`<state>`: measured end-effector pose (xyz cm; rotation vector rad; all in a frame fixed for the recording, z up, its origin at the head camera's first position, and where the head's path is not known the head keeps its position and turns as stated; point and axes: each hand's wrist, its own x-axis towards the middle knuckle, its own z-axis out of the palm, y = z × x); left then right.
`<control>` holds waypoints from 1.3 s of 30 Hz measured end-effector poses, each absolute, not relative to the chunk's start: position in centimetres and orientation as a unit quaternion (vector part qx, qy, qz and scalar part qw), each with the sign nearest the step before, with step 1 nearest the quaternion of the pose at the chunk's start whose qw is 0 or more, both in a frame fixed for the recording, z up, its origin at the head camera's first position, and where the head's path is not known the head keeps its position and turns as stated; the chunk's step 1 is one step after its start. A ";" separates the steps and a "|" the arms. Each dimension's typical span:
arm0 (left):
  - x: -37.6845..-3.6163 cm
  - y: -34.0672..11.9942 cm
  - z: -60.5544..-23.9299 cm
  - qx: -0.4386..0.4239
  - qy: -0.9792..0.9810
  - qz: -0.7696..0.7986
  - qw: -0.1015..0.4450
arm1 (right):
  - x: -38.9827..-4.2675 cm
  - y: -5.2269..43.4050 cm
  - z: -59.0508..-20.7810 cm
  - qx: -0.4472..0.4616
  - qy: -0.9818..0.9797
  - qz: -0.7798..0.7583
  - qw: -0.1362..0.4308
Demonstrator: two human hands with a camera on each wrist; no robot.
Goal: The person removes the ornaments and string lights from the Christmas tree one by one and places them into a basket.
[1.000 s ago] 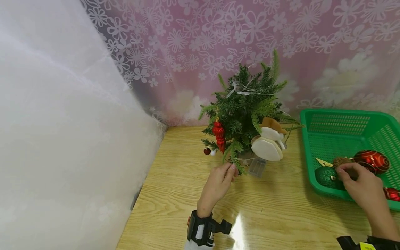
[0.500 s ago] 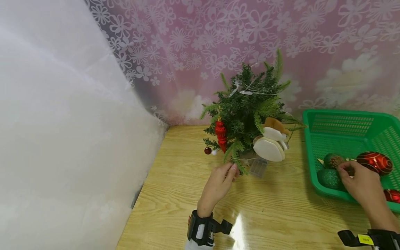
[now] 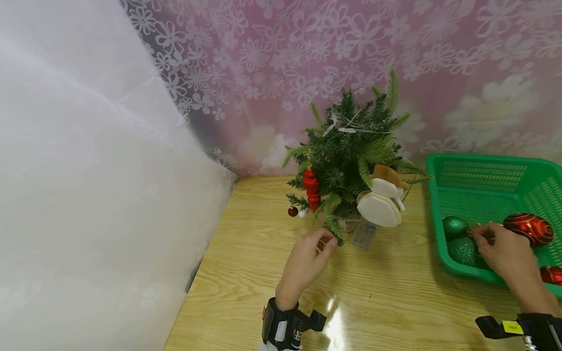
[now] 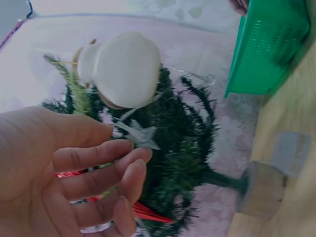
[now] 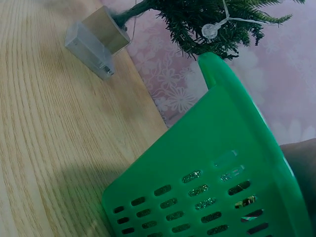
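A small green tree [image 3: 351,156] stands on the wooden table [image 3: 386,297], hung with a red drop ornament [image 3: 311,187] and a white snowman [image 3: 380,207]. My left hand [image 3: 326,243] hovers just under a low branch tip [image 3: 334,230], fingers loosely curled and holding nothing. In the left wrist view the left hand [image 4: 129,165] has a silver star [image 4: 143,136] beside its fingertips and the snowman [image 4: 123,69] above it. My right hand [image 3: 479,234] reaches into the green basket [image 3: 478,165] and pinches a small gold hanger next to a green bauble [image 3: 454,226].
The basket also holds a glittery green ball [image 3: 461,251] and red baubles [image 3: 529,228]. A clear battery box [image 3: 363,234] lies by the tree's wooden base [image 5: 106,22]. White fabric [image 3: 88,195] closes the left side; a flowered curtain [image 3: 272,73] hangs behind.
My left hand has come off the branch tip and its fingers have curled in. The right hand has shifted among the baubles, and a smooth green bauble now shows where a brownish one lay.
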<state>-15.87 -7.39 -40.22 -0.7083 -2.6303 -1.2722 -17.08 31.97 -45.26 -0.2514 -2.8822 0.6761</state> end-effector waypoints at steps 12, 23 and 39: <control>-15.5 -6.6 -38.9 -0.201 -0.870 -0.422 0.156 | -17.8 31.0 -42.7 -0.042 -0.969 0.231 0.078; -16.4 -5.4 -39.1 -0.208 -0.876 -0.390 0.195 | -18.7 22.3 -32.0 0.100 -0.873 0.368 0.305; -16.3 -5.7 -39.5 -0.223 -0.891 -0.364 0.153 | -19.4 16.6 -28.0 0.176 -0.840 0.414 0.303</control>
